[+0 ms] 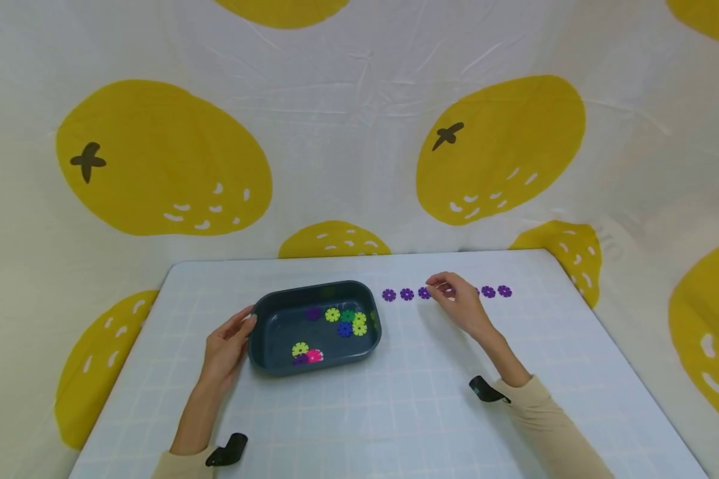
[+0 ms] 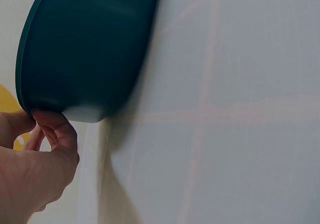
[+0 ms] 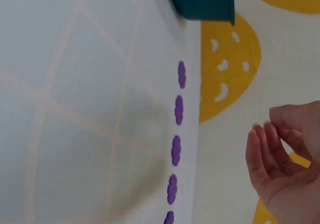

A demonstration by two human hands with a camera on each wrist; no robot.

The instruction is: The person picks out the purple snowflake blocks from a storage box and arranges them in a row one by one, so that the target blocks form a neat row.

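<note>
My left hand (image 1: 224, 349) holds the left end of a dark teal plastic tray (image 1: 275, 332), thumb and fingers at its rim, as the left wrist view also shows. Inside the tray lie several small flower-shaped discs: yellow-green (image 1: 332, 315), green (image 1: 347, 316), blue (image 1: 344, 329), pink (image 1: 314, 356) and purple (image 1: 313, 313). To the tray's right, a row of purple flower-shaped discs (image 1: 389, 295) runs along the far part of the table. My right hand (image 1: 463, 309) hovers over this row and hides part of it. Its fingers are loosely bent, with nothing visible between them in the right wrist view.
The white table (image 1: 395, 426) has faint grid lines. Behind its far edge hangs a pale cloth (image 1: 347, 146) printed with large yellow fruit shapes. A black wrist device (image 1: 230, 449) sits by the left cuff, another black device (image 1: 485, 389) by the right.
</note>
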